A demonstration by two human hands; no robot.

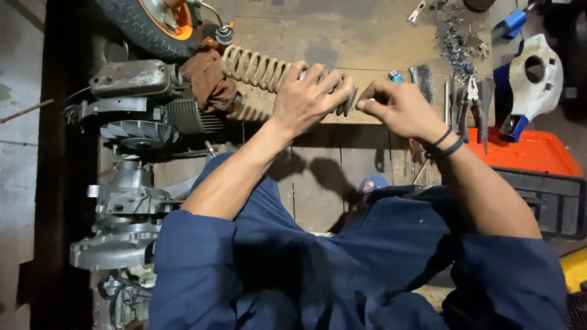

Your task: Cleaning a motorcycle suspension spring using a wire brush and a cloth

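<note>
Fingers (pixel 318 79) of the left hand (pixel 302 101) wrap around the coil spring (pixel 257 67), which lies on the wooden bench (pixel 342 36). Left of the spring sits the grey engine (pixel 131 122), a brown rag (pixel 208 79) touching it. Right-hand (pixel 400 107) fingertips pinch together at the spring's right end; pliers (pixel 472 107) lie further right.

Pliers (pixel 474 107), engine (pixel 131 153), tyre (pixel 137 24), orange tray (pixel 532 153).
</note>
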